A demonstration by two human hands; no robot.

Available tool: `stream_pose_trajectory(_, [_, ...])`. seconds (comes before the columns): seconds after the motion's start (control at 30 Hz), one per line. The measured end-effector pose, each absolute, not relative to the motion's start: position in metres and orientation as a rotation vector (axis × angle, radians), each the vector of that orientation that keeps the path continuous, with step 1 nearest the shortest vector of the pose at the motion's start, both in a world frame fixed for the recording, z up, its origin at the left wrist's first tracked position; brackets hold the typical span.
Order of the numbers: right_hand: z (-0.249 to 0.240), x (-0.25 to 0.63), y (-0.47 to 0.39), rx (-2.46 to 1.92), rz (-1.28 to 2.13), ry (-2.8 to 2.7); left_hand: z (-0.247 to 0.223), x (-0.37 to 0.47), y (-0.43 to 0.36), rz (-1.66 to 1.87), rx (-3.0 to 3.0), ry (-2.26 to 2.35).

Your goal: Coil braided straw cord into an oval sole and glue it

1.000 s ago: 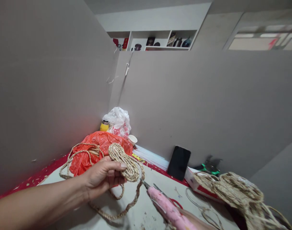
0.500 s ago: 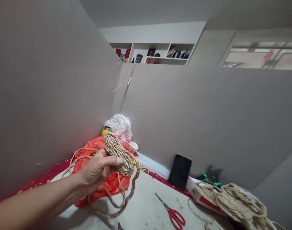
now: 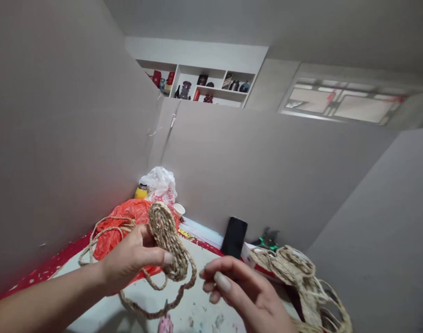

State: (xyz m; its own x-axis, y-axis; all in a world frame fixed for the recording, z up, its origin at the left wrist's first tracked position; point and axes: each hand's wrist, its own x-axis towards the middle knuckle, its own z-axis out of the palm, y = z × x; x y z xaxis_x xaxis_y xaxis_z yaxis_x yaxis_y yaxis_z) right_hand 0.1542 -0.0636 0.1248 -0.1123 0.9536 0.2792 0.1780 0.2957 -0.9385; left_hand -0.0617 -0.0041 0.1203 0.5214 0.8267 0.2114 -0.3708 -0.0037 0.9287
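Note:
My left hand is closed on a flat oval coil of braided straw rope, its thumb pressed across the front. From the coil, a loose length of the braid loops below and more strands run to the left over the red plastic bag. My right hand is just right of the coil, apart from it, with fingers loosely curled and nothing visible between them. A pink object with a dark tip shows partly at the bottom edge, below the hanging braid.
A black phone leans against the grey partition. Beside it are green-handled pliers and a heap of straw braid. A white paper cup, a white plastic bag and a yellow jar stand in the corner.
My right hand has come into view from the lower right, near the coil. The view has shifted to the right, and the red-handled scissors no longer show. My left hand keeps hold of the coil.

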Motion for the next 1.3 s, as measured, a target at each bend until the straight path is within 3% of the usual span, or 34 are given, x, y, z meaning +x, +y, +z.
stream_pose_trajectory(0.7, [0.109, 0.112, -0.062, -0.788, 1.568, -1.033, 0.116, -0.062, -0.007, 0.855, 1.296, 0.383])
stream_pose_trajectory(1.3, [0.078, 0.109, -0.064, -0.539, 1.681, -0.81, 0.109, -0.048, -0.017, 0.824, 1.038, 0.399])
